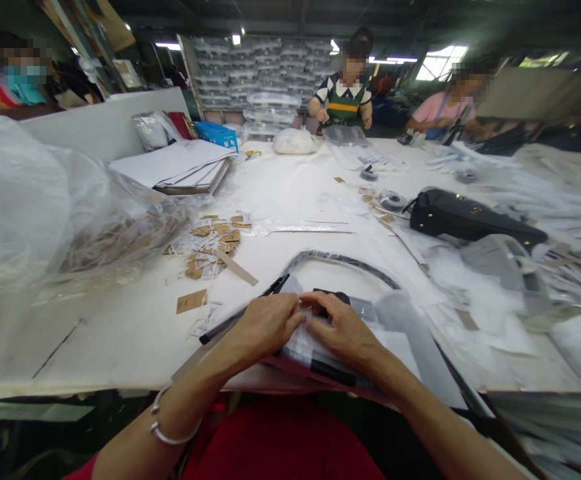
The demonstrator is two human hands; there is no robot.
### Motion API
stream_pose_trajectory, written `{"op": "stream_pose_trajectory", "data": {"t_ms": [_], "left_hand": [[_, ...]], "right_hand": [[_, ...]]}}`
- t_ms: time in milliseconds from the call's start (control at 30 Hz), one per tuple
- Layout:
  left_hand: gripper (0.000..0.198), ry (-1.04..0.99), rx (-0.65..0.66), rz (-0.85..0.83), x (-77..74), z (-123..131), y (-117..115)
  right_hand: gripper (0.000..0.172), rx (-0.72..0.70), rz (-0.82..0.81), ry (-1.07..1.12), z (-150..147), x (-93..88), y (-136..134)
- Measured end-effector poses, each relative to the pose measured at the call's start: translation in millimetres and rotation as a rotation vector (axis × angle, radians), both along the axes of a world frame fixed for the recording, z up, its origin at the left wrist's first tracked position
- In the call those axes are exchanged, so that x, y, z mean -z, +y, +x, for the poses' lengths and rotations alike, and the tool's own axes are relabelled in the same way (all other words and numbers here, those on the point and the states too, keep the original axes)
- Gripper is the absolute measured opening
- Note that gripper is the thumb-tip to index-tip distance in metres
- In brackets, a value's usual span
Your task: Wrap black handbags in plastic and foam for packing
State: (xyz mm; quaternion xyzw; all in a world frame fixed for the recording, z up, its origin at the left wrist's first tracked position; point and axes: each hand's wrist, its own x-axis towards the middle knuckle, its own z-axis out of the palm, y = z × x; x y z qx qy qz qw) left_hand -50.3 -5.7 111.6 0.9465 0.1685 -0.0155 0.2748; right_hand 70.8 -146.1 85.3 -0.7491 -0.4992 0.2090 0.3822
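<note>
A handbag wrapped in clear plastic (395,333) lies at the near edge of the white table (135,333), its curved strap (340,261) arching away from me. My left hand (265,323) and my right hand (343,330) meet over the bag's top, fingers curled and pinching the clear plastic wrapping near a dark fitting. Both hands are closed on that wrapping. A silver bracelet sits on my left wrist.
Brown paper tags (215,237) lie scattered left of centre. A big clear bag of tags (70,227) fills the left. A black handbag (470,217) lies right, with grey bags and plastic beyond. Stacked white sheets (180,167) sit at the back left. Other people work at the far side.
</note>
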Motion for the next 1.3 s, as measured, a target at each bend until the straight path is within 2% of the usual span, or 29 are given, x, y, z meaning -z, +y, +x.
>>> {"op": "stream_pose_trajectory", "data": {"t_ms": [100,200,367,500,633,700,767,900,1100,1200,1300], "left_hand": [[0.019,-0.05,-0.001,-0.047,0.9,1.9,-5.1],[0.021,-0.056,0.029,-0.183,6.4,6.0,1.0],[0.032,-0.079,0.006,-0.375,16.9,3.2,11.8],[0.031,-0.132,-0.02,-0.441,14.5,-9.8,4.6],[0.032,-0.231,-0.118,-0.472,12.4,-24.1,-6.9],[0.039,-0.275,-0.153,-0.421,15.1,-29.0,-11.5],[0.044,-0.284,-0.154,-0.302,19.5,-31.4,-14.9],[0.046,-0.251,-0.123,-0.108,26.4,-31.2,-19.2],[0.042,-0.279,-0.109,-0.081,28.7,-34.7,-22.5],[0.039,-0.28,-0.107,-0.06,29.0,-38.3,-25.4],[0.033,-0.262,-0.067,0.065,29.3,-40.0,-29.8]], "right_hand": [[0.033,0.02,0.046,0.002,1.0,2.6,3.2],[0.028,0.02,0.043,-0.017,1.3,4.7,6.2],[0.034,-0.002,0.03,-0.095,2.5,5.0,7.7],[0.031,-0.029,0.062,-0.096,2.7,6.9,6.0],[0.037,-0.062,0.12,-0.195,-1.4,8.7,2.8],[0.039,-0.068,0.121,-0.285,-4.7,8.8,1.5],[0.039,-0.055,0.135,-0.389,-8.2,9.1,0.5],[0.034,0.045,0.267,-0.54,-14.0,9.7,-3.1],[0.023,0.049,0.45,-0.659,-21.2,4.0,-13.9],[0.022,0.03,0.473,-0.676,-23.5,2.4,-17.3],[0.024,0.009,0.443,-0.678,-23.3,2.7,-15.4]]}}
